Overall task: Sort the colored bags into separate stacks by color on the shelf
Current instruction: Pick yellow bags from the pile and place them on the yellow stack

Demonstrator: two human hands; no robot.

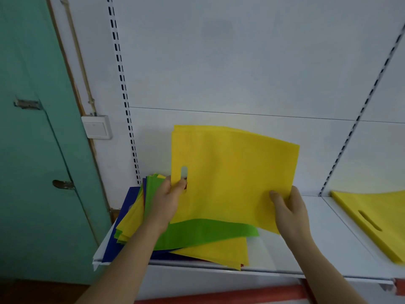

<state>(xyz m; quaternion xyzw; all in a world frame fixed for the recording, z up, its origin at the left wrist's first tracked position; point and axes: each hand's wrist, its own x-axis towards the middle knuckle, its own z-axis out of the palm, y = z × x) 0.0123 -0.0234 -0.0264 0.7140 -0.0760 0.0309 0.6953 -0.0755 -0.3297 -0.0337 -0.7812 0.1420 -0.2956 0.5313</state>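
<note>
I hold a flat yellow bag (pixel 232 172) upright above the white shelf (pixel 324 242). My left hand (pixel 167 200) pinches its left edge by the oval handle slot. My right hand (pixel 289 209) grips its lower right corner. Beneath it lies a mixed pile: a green bag (pixel 203 232) on top, a yellow bag (pixel 217 252) under that, and a dark blue bag (pixel 128 207) at the bottom. A separate stack of yellow bags (pixel 377 218) lies flat on the shelf to the right.
White back panels with slotted uprights (pixel 122 84) rise behind the shelf. A teal door (pixel 32 150) and a white wall switch (pixel 97 127) stand to the left. A red strip (pixel 219 296) runs below the shelf's front edge.
</note>
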